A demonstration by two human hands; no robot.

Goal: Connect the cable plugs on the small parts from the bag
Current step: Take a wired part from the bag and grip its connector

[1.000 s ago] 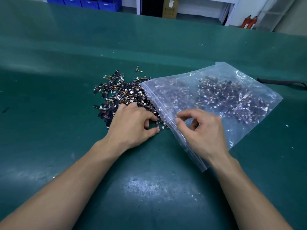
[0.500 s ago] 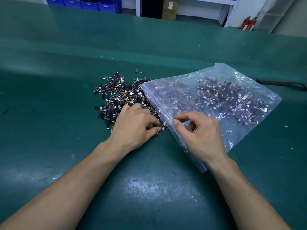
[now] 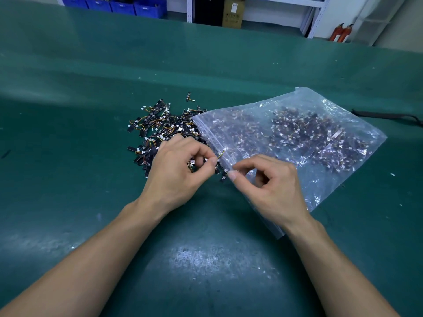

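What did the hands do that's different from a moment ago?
The left hand lifted its fingers off the pile and now pinches one small part, yellow wire trailing toward the right hand. That hand stayed pinched at the edge of the bag; what it holds is unclear. Pile, bag and table stayed put.

Light is even, overhead, moderately bright. Broad dull glare on the green mat (image 3: 206, 257) at bottom centre. Sharp glints on the clear bag (image 3: 332, 191). Shadows are soft. Frame edges bow with wide-angle distortion; far shelves (image 3: 274, 1) look soft.
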